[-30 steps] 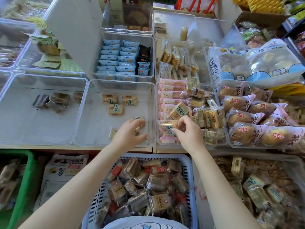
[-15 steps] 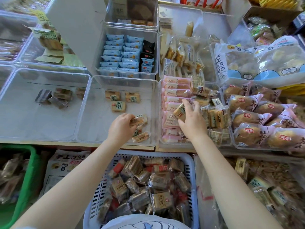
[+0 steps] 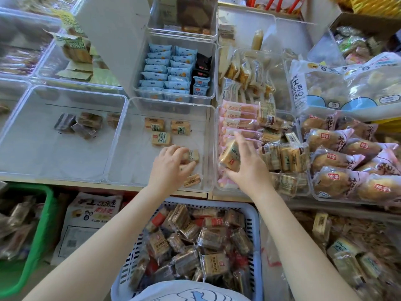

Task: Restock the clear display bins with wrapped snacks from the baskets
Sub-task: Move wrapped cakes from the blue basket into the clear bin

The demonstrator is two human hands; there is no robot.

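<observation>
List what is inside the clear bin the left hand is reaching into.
The clear bin holds three tan wrapped snacks at the back, one gripped by the left hand, and another near the front wall. Anything beneath the hand is hidden.

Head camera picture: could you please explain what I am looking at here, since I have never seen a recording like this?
There is no machine here: a person wears a camera on the head, looking down at their own two bare hands. The left hand grips a tan wrapped snack inside a nearly empty clear bin. The right hand holds another wrapped snack over the fuller bin beside it, which holds pink packets. Below, a blue basket holds more wrapped snacks for restocking.
</observation>
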